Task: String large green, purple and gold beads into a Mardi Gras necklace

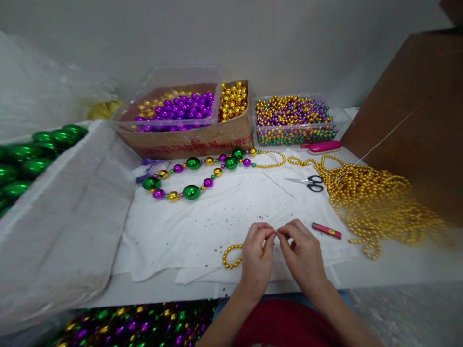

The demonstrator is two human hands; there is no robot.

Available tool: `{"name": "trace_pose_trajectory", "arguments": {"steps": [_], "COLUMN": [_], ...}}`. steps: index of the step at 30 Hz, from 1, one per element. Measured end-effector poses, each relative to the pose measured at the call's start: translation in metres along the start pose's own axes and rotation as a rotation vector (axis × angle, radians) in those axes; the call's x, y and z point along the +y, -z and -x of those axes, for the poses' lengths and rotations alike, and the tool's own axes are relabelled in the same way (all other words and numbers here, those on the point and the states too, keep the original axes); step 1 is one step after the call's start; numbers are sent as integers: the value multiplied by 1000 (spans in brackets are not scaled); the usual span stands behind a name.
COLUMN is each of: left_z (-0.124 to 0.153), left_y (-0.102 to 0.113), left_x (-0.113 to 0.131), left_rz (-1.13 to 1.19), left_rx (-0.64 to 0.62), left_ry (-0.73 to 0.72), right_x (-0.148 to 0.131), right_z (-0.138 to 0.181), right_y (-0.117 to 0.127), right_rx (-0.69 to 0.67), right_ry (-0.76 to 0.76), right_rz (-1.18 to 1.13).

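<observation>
My left hand (257, 250) is closed in a pinch on a gold bead strand, and a short loop of its gold beads (232, 256) shows on the cloth beside that hand. Fingertip to fingertip with it, my right hand (301, 246) pinches something tiny that the fingers mostly hide. A red lighter (326, 230) lies just right of my right hand. Farther back are black-handled scissors (314, 183) and a thin needle-like rod (278, 185). Behind the hands, a necklace of green, purple and gold beads (191, 192) is laid out on the white cloth (217, 217).
A heap of gold bead strands (376, 202) lies right, before a brown cardboard box (408, 115). At the back stand a clear bin of purple beads (184, 108), a carton (188, 144), a bin of mixed beads (294, 120) and a pink tool (324, 146). Left, a lined box (72, 226) holds green beads.
</observation>
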State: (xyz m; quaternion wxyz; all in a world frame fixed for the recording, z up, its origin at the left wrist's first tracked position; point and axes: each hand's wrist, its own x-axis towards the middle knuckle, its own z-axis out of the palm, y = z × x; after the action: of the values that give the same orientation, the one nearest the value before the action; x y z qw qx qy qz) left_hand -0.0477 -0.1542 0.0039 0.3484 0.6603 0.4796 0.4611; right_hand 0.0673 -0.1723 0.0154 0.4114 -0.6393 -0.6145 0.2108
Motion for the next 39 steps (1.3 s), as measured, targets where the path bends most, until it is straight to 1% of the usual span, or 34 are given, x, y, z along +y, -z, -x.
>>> {"name": "trace_pose_trajectory", "arguments": {"steps": [3, 6, 8, 11, 13, 14, 17, 23, 28, 33, 35, 37, 39], "left_z": [3, 2, 1, -3, -4, -5, -4, -2, 0, 4, 4, 5, 6], "left_y": [0, 0, 0, 1, 2, 2, 2, 0, -1, -1, -1, -1, -2], "left_x": [-2, -1, 0, 1, -2, -3, -9, -9, -5, -4, -4, -4, -3], "left_rz": [-55, -37, 68, 302, 405, 432, 469, 447, 337, 65, -8, -23, 0], "left_rx": [-14, -9, -15, -33, -33, -34, -37, -50, -21, 15, 27, 34, 45], "left_ry": [-55, -32, 57, 265, 369, 397, 419, 371, 263, 49, -12, -28, -14], "right_x": [2, 4, 8, 16, 19, 20, 17, 4, 3, 4, 3, 4, 4], "right_z": [-1, -3, -4, -5, -6, -6, -5, -2, 0, 1, 1, 0, -2], "right_y": [2, 3, 2, 0, 0, 0, 2, 1, -1, -2, -1, -1, -2], "right_rx": [-20, -18, -23, -37, -40, -47, -78, -55, -16, -2, -6, -17, -27], "right_ry": [-2, -46, -147, -306, -333, -329, -299, -154, -47, -8, -11, -42, -92], "right_rz": [-18, -121, -296, -561, -624, -629, -617, -386, -201, -91, -64, -82, -141]}}
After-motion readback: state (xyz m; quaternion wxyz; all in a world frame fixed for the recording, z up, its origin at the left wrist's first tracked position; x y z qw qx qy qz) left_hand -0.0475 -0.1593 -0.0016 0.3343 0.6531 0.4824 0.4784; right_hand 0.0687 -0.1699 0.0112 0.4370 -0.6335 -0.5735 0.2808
